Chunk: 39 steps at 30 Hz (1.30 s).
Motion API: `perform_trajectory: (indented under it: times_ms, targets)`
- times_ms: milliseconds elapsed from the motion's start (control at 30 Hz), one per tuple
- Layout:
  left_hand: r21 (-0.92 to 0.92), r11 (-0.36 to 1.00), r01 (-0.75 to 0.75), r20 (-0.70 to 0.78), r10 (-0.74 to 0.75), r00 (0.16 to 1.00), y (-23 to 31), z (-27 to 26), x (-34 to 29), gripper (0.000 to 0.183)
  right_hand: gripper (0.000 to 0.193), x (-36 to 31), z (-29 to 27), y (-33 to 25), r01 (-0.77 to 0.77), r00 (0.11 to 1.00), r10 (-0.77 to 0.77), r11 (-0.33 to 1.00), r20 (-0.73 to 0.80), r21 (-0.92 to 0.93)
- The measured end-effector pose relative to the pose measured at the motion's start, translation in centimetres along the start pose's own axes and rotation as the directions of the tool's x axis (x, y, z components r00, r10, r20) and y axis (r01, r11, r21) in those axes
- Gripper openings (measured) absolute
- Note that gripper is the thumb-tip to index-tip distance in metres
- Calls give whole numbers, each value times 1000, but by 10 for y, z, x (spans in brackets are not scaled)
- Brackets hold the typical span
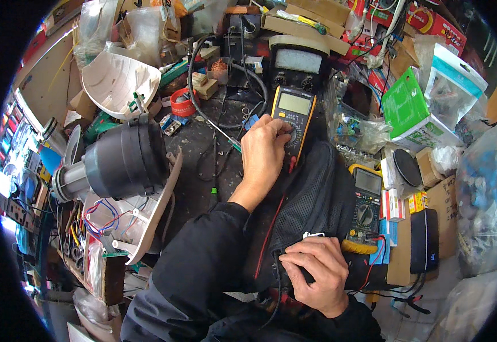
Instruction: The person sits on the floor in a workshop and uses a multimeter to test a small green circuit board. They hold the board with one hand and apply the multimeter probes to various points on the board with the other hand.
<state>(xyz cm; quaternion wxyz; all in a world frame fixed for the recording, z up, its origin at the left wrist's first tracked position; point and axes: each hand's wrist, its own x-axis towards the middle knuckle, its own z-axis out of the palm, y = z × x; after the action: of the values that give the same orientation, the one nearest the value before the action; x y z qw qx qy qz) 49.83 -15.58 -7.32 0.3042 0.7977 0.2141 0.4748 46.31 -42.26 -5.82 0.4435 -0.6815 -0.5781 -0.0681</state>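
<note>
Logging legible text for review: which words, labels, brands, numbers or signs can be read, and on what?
Printed wording isn't copied here; places only.
Multimeter at the left hand: small markings, unreadable.
Yellow multimeter: dial print, too small.
Red box, upper right: large lettering.
Green-and-white box: print blurred.
Cardboard, right: dark marks, unreadable.

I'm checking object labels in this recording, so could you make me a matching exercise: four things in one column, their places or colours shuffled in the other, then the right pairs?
Things:
1. Left hand
2. Cylindrical housing
3. Right hand
4. Nearer multimeter

Places or colours:
A. at the near end of the black mesh pouch
B. yellow-edged, to the right of the pouch
C. at the dial of the farther multimeter
D. black, at the left of the picture

Right pairs: 1-C, 2-D, 3-A, 4-B.
</note>
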Motion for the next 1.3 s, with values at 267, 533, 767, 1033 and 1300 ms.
perform_trajectory:
  times_ms: [267,533,767,1033,1300]
  targets:
    - [149,980,-131,-37,138,990,-1,-2,0,14,13,0,0,0,2,1000,-2,1000,6,-12]
    - [126,992,-30,-40,35,999,-1,1,3,13,12,0,2,-3,1,1000,-1,1000,-20,-16]
    - [39,999,-21,-48,23,999,-1,4,0,9,11,-2,2,-6,-4,1000,3,1000,-29,-17]
    - [17,998,-58,-71,59,996,-8,3,0,10,13,2,4,-11,7,999,-9,1000,-51,-26]
    - [-128,992,-12,-99,-1,995,54,-73,-33,22,12,0,8,-13,13,999,-16,998,-50,-68]
